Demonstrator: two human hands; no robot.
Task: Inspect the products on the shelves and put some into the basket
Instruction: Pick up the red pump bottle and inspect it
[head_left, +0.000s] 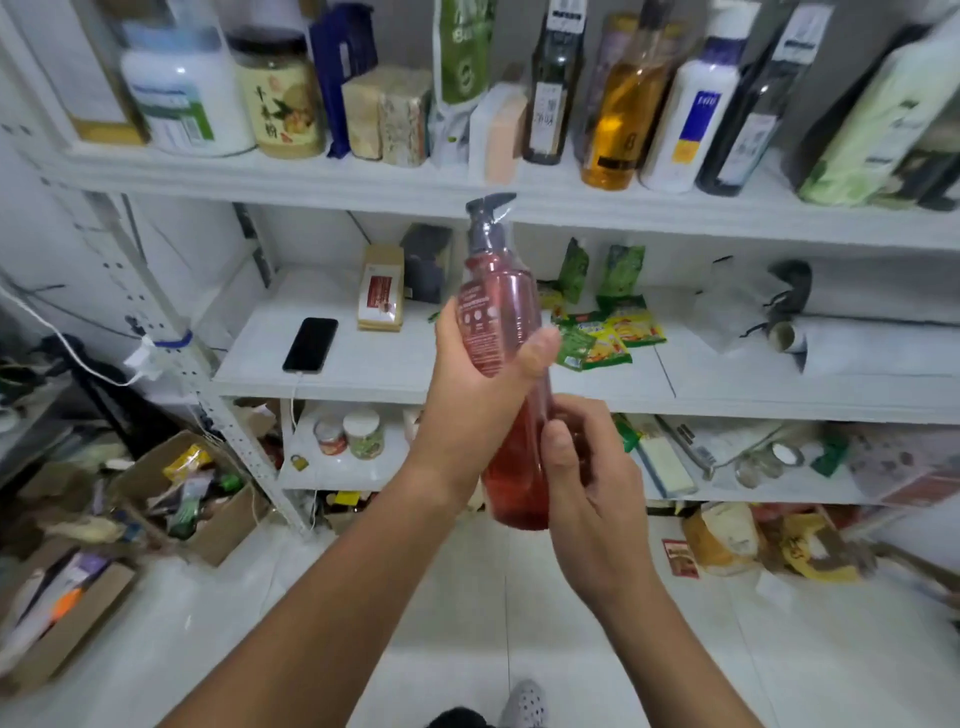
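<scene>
Inspection step in hand: pink pump bottle (501, 332) held before the shelves (363, 182), left hand (467, 395) fingers wrapped round its upper body, right hand (587, 483) fingers curled at its base. Next — likely basketing; no basket visible.

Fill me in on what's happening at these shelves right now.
A person stands at white shelves crowded with bottles and jars, holding a red pump bottle up in both hands. The left hand grips its middle and the right hand holds the lower part. No basket is in view.
</scene>
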